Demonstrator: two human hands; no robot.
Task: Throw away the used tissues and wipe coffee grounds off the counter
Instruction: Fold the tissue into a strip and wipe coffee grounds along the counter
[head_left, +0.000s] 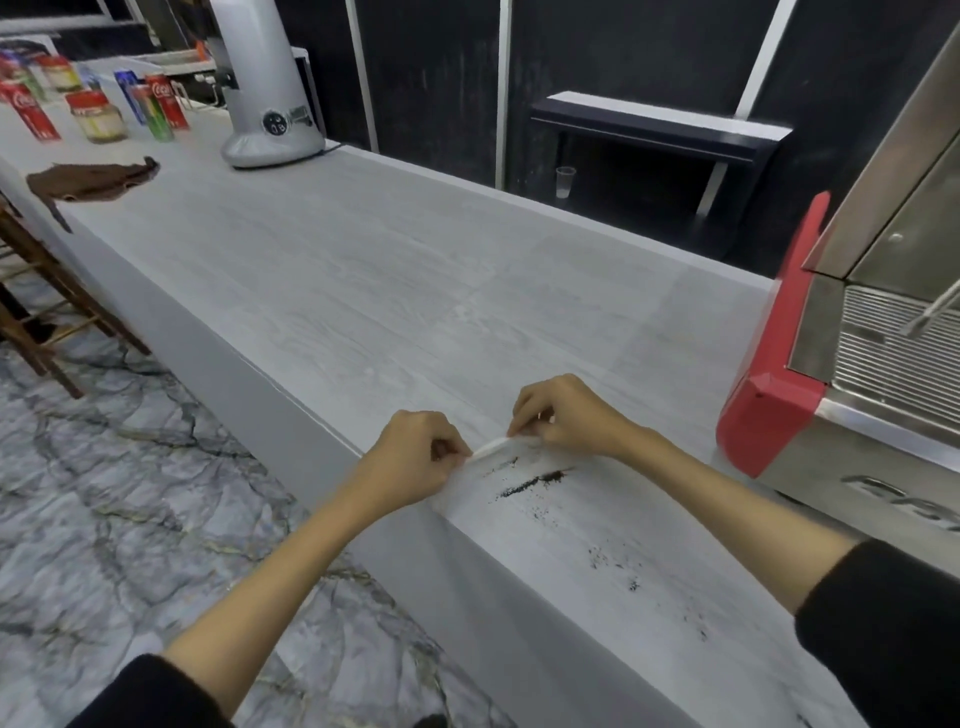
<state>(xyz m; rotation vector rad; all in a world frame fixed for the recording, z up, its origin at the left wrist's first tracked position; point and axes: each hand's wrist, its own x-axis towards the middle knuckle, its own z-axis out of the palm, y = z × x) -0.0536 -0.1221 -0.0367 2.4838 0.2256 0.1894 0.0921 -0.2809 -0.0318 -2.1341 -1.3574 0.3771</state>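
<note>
From the head camera, looking down over the counter (415, 291), the person is leaning in with both arms stretched forward. The left hand (415, 457) and the right hand (566, 415) are each pinching one end of a white tissue (491, 446), holding it stretched between them at the counter's near edge, just behind a dark streak of coffee grounds (535, 480). Both hands are closed tight on the tissue, a little apart from one another. I judge they are spreading it wide so it covers the whole streak in one pull toward the edge. More grounds are lying scattered nearer the camera, so the wiping looks barely begun. No bin is showing anywhere.

A red-sided espresso machine (769, 405) is standing just right of the grounds, probably their source; lettering on its front is cut off and unreadable. Far left, a brown cloth (93, 179) is lying unused beside a grey grinder (265, 78) whose dial I cannot read. Behind it red cans (166, 101) are showing Coca-Cola script; the jar labels are too blurred.
</note>
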